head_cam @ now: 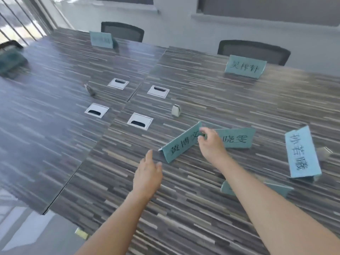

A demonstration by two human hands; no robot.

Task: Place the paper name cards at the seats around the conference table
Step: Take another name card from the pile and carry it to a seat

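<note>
Right hand (211, 144) is reaching fwd, fingers (203, 134) pinching the top fold of a tent-folded name card (179, 146) standing on the tabletop (184, 208). Last character on that card is being covered by the hand. Left hand (148, 173) is hovering just beside the card's near-left end, fingers released and spread, not touching it as far as can be seen.

Second card (236, 138) is standing just behind the right hand; its first character is being hidden by the wrist. Third card (301, 153) is standing at an angle toward the right edge, text legible. Fourth card (257, 188) is lying near the right forearm, largely blocked by the arm; text cannot be read. Small grey item (323, 152) beside the third card is partly hidden; cannot tell what it is.

Two cards are sitting at far-side seats: one (245, 66) in front of the right chair (253, 51), one (101, 39) in front of the left chair (122, 31); the latter's writing is too blurred to read.

Four cable ports (139, 120) are sitting at tabletop centre. Small white object (176, 109) and small dark object (90, 90) nr the ports: both too small to identify. Dark mass (11, 59) at left edge is blurred and cut off.
</note>
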